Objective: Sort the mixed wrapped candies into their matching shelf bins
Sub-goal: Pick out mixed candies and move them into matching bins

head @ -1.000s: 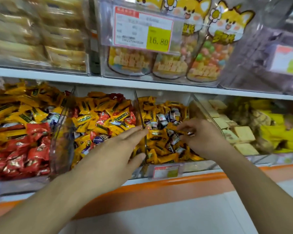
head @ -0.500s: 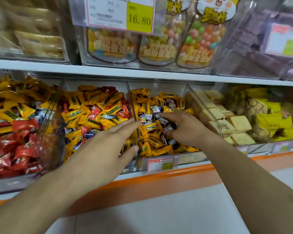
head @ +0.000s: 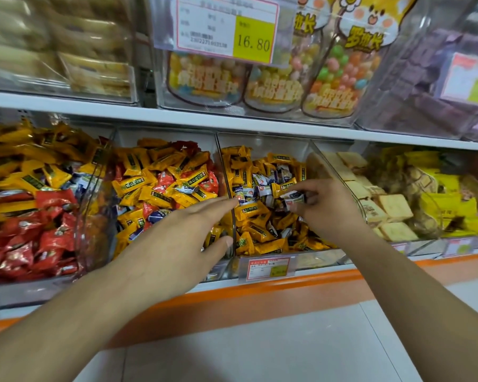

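Note:
Clear bins on the lower shelf hold mixed wrapped candies. The middle bin (head: 233, 216) to the right of a clear divider is full of yellow candies (head: 262, 235) with several white-and-blue candies (head: 259, 181) among them. My right hand (head: 323, 209) is inside this bin and pinches a white-and-blue candy (head: 294, 201) between thumb and fingers. My left hand (head: 177, 244) lies flat with straight fingers at the divider's front edge, holding nothing. The bin to the left (head: 160, 188) mixes yellow, red and blue candies.
A far-left bin (head: 39, 216) holds red and yellow candies. Pale square biscuits (head: 392, 208) and yellow packs (head: 447, 205) fill the bins on the right. Above, a shelf carries jars of coloured sweets (head: 339, 75) and a price tag (head: 229, 26). A small label (head: 269, 268) hangs on the orange shelf edge.
My right hand has drawn back a little inside the bin and now pinches a white-and-blue candy. The left hand stays at the divider. The view has shifted slightly.

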A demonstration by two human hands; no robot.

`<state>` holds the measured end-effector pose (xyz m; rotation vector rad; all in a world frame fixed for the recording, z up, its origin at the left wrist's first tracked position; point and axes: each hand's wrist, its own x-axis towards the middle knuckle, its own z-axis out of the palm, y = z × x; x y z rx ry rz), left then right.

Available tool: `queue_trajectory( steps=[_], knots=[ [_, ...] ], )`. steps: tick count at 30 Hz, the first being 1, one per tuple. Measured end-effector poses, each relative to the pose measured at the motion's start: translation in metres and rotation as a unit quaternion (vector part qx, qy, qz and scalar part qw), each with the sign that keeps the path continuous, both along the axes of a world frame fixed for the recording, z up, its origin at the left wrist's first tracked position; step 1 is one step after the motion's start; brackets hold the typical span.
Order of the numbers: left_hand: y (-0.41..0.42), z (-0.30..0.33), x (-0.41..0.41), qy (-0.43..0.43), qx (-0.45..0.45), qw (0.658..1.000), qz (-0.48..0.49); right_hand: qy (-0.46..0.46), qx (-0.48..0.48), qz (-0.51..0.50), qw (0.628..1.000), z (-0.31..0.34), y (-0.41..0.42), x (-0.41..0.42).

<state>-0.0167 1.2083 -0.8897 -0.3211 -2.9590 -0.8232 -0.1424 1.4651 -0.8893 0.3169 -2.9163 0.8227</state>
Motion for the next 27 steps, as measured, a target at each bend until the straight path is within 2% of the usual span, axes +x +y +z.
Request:
queue_trajectory(
  steps=[3, 6, 9, 12, 15, 18, 21, 23, 27],
  knots=[
    [-0.002, 0.002, 0.000, 0.010, 0.009, 1.000, 0.002, -0.008, -0.070, -0.037, 0.997, 0.010, 0.004, 0.006],
    [-0.004, 0.006, 0.002, 0.023, 0.031, 0.999, 0.024, -0.039, -0.221, -0.045, 0.973, 0.025, 0.000, 0.018],
    [-0.006, 0.012, 0.004, 0.026, 0.096, 0.994, 0.055, -0.081, -0.317, 0.023, 0.945, 0.037, -0.022, 0.039],
    [-0.010, 0.017, 0.007, 0.010, 0.205, 0.976, 0.069, -0.128, -0.351, 0.111, 0.921, 0.040, -0.057, 0.061],
    [-0.018, 0.027, 0.013, 0.006, 0.268, 0.960, 0.087, -0.161, -0.359, 0.160, 0.905, 0.038, -0.085, 0.073],
    [-0.036, 0.035, 0.017, 0.044, 0.266, 0.953, 0.136, -0.145, -0.366, 0.127, 0.910, 0.039, -0.096, 0.073],
    [-0.060, 0.037, 0.022, 0.070, 0.127, 0.969, 0.202, -0.087, -0.279, 0.096, 0.952, 0.035, -0.103, 0.071],
    [-0.074, 0.034, 0.022, 0.076, 0.050, 0.968, 0.232, -0.072, -0.206, 0.130, 0.967, 0.031, -0.112, 0.073],
    [-0.082, 0.029, 0.018, 0.058, 0.014, 0.975, 0.212, -0.054, -0.113, 0.198, 0.972, 0.029, -0.128, 0.071]
  ],
)
